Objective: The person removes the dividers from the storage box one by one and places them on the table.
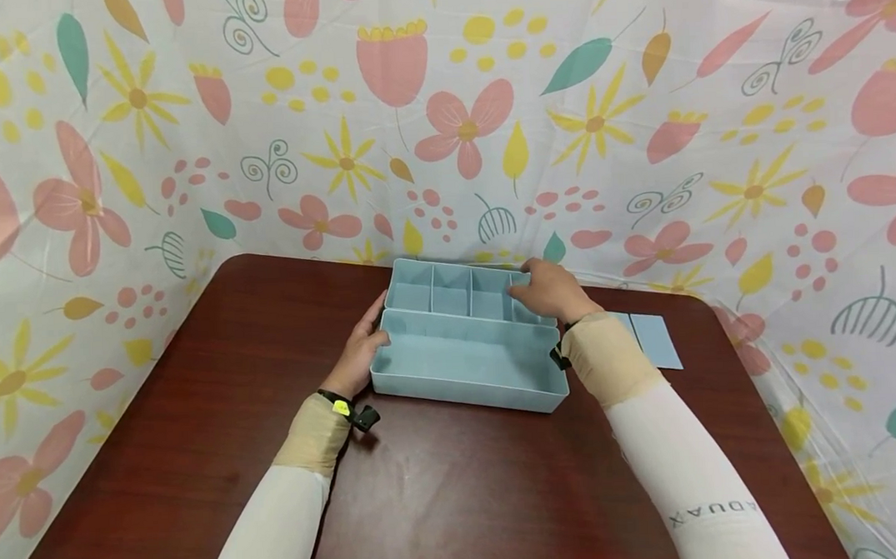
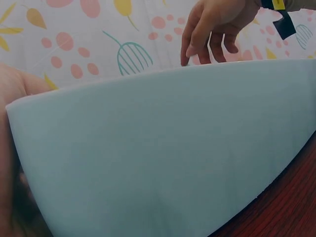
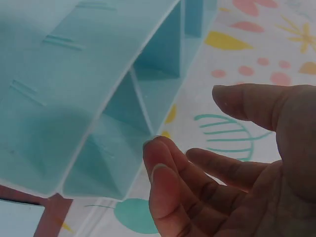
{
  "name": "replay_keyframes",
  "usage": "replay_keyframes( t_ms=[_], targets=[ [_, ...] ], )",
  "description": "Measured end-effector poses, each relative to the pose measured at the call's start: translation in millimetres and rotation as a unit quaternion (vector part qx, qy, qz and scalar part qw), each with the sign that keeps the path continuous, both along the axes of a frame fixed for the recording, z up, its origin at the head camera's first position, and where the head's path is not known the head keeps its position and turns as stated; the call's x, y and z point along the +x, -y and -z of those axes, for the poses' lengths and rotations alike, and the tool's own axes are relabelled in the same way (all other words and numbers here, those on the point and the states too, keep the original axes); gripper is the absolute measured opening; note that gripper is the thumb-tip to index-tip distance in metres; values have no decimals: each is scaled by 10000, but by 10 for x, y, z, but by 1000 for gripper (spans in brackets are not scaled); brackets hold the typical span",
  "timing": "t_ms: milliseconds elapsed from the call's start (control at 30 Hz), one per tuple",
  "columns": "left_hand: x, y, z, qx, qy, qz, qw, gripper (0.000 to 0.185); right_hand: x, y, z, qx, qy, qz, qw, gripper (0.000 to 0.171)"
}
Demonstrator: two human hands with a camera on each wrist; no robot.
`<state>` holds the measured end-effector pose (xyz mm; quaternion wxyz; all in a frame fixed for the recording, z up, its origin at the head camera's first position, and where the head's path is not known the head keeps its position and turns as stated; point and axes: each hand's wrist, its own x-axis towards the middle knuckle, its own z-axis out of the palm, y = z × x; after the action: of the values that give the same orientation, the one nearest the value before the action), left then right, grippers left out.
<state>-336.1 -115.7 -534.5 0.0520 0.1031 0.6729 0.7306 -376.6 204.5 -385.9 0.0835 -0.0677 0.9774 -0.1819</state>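
A light blue plastic storage box [image 1: 468, 395] sits on the table, with one long compartment at the front and a row of several small ones behind. My left hand [image 1: 359, 350] grips its left end, thumb over the rim and fingers along the outside. In the left wrist view, the box's front wall [image 2: 163, 148] fills most of the picture. My right hand [image 1: 557, 290] is over the back right compartments, beside a divider. The right wrist view shows its fingers [image 3: 165, 190] loosely bent near the back rim, thumb apart, with nothing between them.
Flat light blue panels [image 1: 657, 341] lie on the dark red-brown table [image 1: 457, 487] right of the box, partly hidden by my right wrist. A flower-patterned curtain [image 1: 427, 147] hangs close behind the box and along both sides.
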Motion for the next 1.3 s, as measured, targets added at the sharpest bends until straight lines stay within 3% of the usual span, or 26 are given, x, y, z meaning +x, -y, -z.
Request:
replay_keyframes(
  t_ms=[167, 400, 633, 933, 1300],
  targets=[
    [-1, -1, -5, -3, 31, 39, 10000, 87, -90, -18, 83, 136, 282, 88, 9995, 68],
    [11, 9, -39, -56, 22, -47, 10000, 87, -174, 80, 198, 188, 236, -25, 9995, 66],
    [4, -1, -24, -67, -3, 1, 10000, 87, -193, 184, 386, 254, 181, 265, 9992, 49],
    [2, -16, -21, -71, -5, 13, 10000, 87, -170, 189, 608, -17, 246, 740, 9970, 61],
    [-11, 1, -4, 21, -40, 31, 10000, 87, -190, 184, 709, -192, 282, 595, 9976, 66]
  ],
)
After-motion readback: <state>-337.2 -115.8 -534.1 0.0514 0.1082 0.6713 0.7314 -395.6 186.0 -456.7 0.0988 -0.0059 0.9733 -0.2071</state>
